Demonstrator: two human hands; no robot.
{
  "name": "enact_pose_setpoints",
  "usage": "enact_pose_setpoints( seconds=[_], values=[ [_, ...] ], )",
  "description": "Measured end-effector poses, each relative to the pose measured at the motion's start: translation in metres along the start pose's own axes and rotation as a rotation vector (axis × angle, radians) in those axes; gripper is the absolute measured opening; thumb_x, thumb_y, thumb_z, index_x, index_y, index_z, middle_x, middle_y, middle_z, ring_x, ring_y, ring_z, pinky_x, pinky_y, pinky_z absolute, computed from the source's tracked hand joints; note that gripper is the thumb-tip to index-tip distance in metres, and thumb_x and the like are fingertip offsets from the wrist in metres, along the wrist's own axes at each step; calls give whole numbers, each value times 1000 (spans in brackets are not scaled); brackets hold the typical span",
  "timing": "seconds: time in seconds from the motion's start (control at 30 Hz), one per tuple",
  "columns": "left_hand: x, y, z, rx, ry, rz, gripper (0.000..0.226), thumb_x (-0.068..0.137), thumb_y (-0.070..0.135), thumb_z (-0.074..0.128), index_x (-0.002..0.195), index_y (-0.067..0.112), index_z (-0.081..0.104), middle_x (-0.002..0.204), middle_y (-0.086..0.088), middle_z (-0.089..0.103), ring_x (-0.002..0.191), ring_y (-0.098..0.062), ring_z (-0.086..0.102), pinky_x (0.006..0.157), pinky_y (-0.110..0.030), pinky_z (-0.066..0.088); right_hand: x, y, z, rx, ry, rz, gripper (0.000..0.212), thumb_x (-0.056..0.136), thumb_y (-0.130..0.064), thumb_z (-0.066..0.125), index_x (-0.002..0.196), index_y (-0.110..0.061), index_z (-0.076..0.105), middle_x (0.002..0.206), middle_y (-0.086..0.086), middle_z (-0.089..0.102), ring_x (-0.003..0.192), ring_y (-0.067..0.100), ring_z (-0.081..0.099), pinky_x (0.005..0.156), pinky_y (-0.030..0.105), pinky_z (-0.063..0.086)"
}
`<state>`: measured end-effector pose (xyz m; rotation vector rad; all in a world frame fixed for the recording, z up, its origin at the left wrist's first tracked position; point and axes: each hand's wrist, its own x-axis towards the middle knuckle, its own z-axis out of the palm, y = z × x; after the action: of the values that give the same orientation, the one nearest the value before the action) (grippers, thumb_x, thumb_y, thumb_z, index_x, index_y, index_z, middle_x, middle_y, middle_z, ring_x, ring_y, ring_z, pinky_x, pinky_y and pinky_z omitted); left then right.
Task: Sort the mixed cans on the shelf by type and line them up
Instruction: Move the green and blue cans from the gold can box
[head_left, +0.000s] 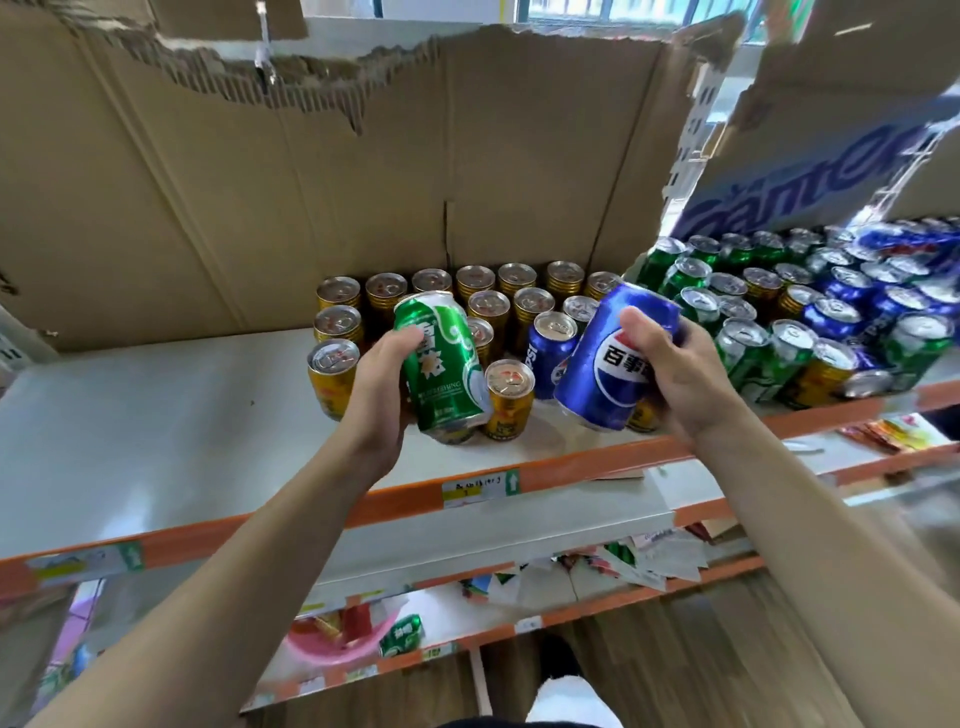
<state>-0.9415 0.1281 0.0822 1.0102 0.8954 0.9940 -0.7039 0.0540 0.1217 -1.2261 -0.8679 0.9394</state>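
Hands (375, 394) (675, 375) around green can (441, 358), blue can (605, 364)

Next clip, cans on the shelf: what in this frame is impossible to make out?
Head view:
- Gold cans: some are hidden behind the green can in the left hand, so no count.
- Mixed pile at right: cut off by the frame edge and blurred.
- Shelf label: writing too small.
- One gold can behind the blue can in the right hand: mostly covered.

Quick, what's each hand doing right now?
Left hand: holding a green can, tilted, above the shelf.
Right hand: holding a blue Pepsi can, tilted.
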Motion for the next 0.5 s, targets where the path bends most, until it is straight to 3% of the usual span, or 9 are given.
enact_pose_setpoints(
  seconds=[0.07,0.2,0.3,0.4,0.5],
  values=[
    [1,4,8,34,-9,3,64,79,53,55,131,16,59,120,-11,70,114,-31,65,94,-54,54,-6,-5,3,86,20,38,18,97,-21,54,84,-12,63,67,-5,71,59,8,67,57,23,56],
    [1,6,25,109,-58,-18,55,82,59,52,123,24,63,115,-4,71,106,-22,68,86,-42,57,-17,-8,-4,75,-10,67,35,82,-33,68,102,-5,65,88,8,73,79,23,70,77,42,59],
    [1,4,39,191,-96,19,24,99,43,49,112,29,64,101,5,72,95,-13,71,73,-30,58,-23,-8,-14,55,5,99,44,75,-32,73,109,-8,60,84,3,71,77,19,69,75,38,56],
    [-4,7,58,262,-99,55,24,98,34,53,114,22,67,100,1,73,93,-15,72,71,-30,59,-30,-13,-32,97,-1,121,47,77,-32,77,112,-6,59,91,9,69,83,23,67,79,39,55],
    [-7,9,81,263,-104,73,22,94,36,58,108,24,70,94,-1,75,90,-18,73,71,-33,60,-37,-21,-57,151,-12,123,34,80,-29,67,105,-6,60,87,9,67,79,24,67,78,38,54]
  ],
)
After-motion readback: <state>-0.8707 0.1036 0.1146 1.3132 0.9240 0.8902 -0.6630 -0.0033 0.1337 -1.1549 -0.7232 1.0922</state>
